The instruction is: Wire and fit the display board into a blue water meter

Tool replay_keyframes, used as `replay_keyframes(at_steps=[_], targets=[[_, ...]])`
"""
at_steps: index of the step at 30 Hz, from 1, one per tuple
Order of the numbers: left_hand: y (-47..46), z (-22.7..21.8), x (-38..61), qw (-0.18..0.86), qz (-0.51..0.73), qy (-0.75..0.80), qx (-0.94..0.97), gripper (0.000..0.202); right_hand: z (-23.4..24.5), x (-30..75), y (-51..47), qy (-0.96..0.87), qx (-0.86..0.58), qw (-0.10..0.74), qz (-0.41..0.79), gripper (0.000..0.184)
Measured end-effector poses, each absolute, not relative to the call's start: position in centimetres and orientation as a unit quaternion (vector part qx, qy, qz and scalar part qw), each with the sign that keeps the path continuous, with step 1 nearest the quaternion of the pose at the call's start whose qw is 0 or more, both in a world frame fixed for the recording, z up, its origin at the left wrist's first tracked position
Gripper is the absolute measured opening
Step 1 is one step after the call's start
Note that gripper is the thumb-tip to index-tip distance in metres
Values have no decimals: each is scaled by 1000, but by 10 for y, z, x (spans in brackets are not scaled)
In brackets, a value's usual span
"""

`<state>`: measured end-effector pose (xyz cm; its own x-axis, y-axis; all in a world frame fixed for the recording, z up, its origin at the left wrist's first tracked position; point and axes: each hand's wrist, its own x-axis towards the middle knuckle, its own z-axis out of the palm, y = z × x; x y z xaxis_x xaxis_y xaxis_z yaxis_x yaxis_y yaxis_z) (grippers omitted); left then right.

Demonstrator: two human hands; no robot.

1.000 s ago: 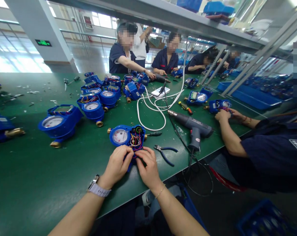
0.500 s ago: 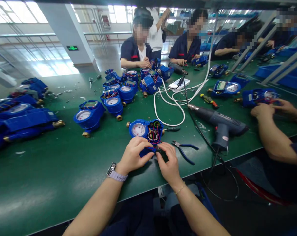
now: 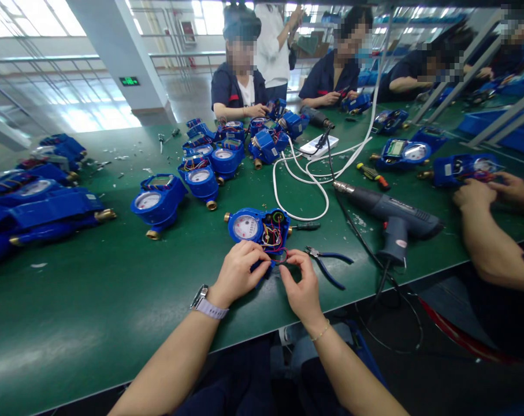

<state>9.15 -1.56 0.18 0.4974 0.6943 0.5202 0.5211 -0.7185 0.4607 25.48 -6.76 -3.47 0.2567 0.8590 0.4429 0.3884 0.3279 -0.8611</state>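
A blue water meter lies face up in front of me, its wiring compartment uncovered and full of red, white and yellow wires. My left hand is closed on a blue housing piece at the meter's near side, and the fingers hide much of that piece. To the right of it is my right hand, thumb and forefinger apart beside the thin dark and red wires. Whether a fingertip touches those wires I cannot tell. A dark-handled screwdriver lies just beyond, and blue-handled cutting pliers rest at the right.
A heat gun with its black cord lies to the right. White cable loops behind the meter near a power strip. More meters stand left and behind. A co-worker's hands work at the far right; others sit opposite.
My right hand has drawn slightly right, away from the left, and its thumb and forefinger have parted. Wires now show between the hands. The whole view has shifted a little.
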Motion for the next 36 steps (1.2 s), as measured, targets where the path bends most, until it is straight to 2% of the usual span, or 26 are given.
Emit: replay_keyframes(at_steps=[6,21,28,32,36], targets=[[-13,2,91,147,373,365,840,13,-34,256,-66,-573,-547,568,225,1],[-13,0,90,172,382,374,827,8,-38,252,-65,-511,-520,590,348,29],[-18,4,95,196,370,351,838,5,-41,254,-68,-466,-518,633,338,23],[-23,3,100,222,361,337,841,17,-31,252,-70,-435,-511,666,325,25],[-26,3,103,269,384,340,815,19,-14,249,-74,-428,-499,677,329,25]])
